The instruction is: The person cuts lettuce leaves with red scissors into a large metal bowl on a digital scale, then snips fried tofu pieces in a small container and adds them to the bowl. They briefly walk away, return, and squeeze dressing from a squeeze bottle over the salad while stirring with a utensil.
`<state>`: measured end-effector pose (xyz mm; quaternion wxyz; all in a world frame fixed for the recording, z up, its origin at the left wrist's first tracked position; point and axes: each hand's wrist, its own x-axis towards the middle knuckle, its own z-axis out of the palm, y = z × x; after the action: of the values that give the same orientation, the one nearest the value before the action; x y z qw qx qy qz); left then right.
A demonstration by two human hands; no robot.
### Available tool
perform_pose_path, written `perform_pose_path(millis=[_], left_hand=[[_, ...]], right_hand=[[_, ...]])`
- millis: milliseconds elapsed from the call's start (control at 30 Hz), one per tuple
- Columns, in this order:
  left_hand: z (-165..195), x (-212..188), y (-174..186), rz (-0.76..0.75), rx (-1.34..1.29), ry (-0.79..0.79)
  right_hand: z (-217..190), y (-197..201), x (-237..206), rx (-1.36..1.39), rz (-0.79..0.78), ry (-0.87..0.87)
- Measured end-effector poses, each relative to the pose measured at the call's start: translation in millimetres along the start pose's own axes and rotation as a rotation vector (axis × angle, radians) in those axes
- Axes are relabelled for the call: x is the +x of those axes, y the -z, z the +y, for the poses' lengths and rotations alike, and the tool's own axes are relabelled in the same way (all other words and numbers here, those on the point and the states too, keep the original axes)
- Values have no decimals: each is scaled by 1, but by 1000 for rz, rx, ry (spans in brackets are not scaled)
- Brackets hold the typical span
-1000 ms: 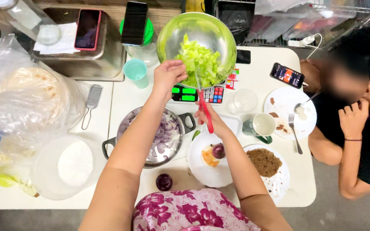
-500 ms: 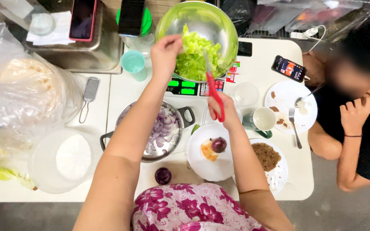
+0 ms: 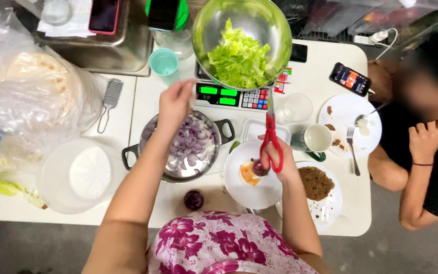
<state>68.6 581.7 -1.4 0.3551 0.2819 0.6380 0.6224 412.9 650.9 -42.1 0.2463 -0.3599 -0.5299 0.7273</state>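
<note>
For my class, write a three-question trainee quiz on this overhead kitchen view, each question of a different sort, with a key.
1. True or false: the right hand holds red-handled scissors.
2. What fills the metal bowl on the scale? A) sliced onion B) cut green lettuce C) rice
3. Fill in: the left hand hovers above a pot of sliced purple ____.

Key: 1 true; 2 B; 3 onion.
</note>
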Motion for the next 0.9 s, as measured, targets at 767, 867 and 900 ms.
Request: perform_pose_path(millis=[767, 867, 900], left_hand=[[-71, -174, 135, 435, 274, 104], [-53, -177, 123, 377, 333, 201], [-43, -180, 119, 376, 364, 228]], right_hand=[[49, -45, 191, -1139, 398, -228], [46, -53, 188, -1170, 411, -237], [43, -53, 188, -1175, 420, -230]])
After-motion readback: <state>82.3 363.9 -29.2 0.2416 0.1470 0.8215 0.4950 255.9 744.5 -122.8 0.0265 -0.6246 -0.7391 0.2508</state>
